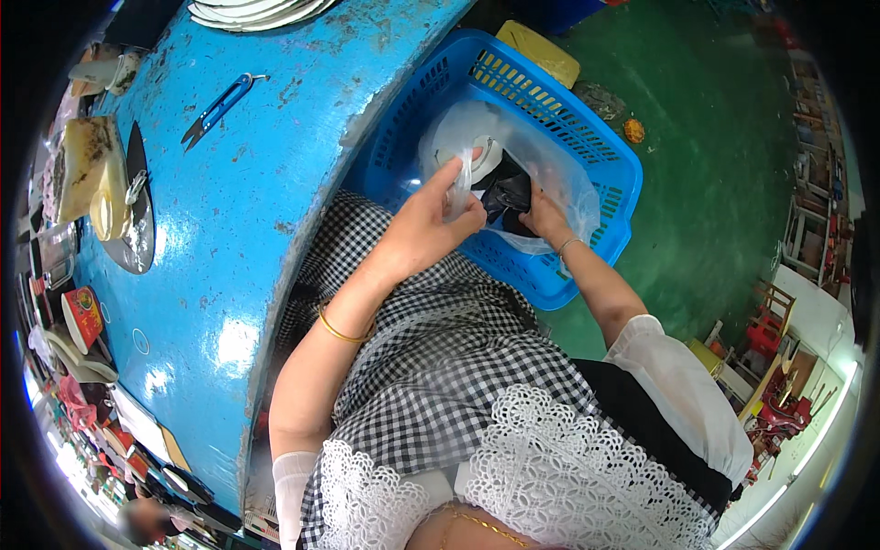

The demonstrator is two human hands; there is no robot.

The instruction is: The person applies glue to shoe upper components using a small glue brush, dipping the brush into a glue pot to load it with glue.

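Observation:
A clear plastic bag (pixel 570 188) sits inside a blue plastic basket (pixel 626 174) in front of me. My left hand (pixel 423 227) pinches a gathered edge of the bag between thumb and fingers. Reaching into the bag's mouth, my right hand (pixel 547 220) has its fingers and thumb closed around shiny black pieces (pixel 507 191); their exact kind cannot be made out. White flat pieces (pixel 492 154) with dark edging lie beside them, partly behind the plastic. The fingertips of my right hand are partly hidden by the black pieces.
On the blue worktable (pixel 211 275) at left lie blue-handled thread snips (pixel 220 110), a stack of white curved pieces (pixel 261 11) and a yellowish block (pixel 89 165). A yellow container (pixel 541 53) and an orange lump (pixel 633 130) are on the green floor beyond the basket.

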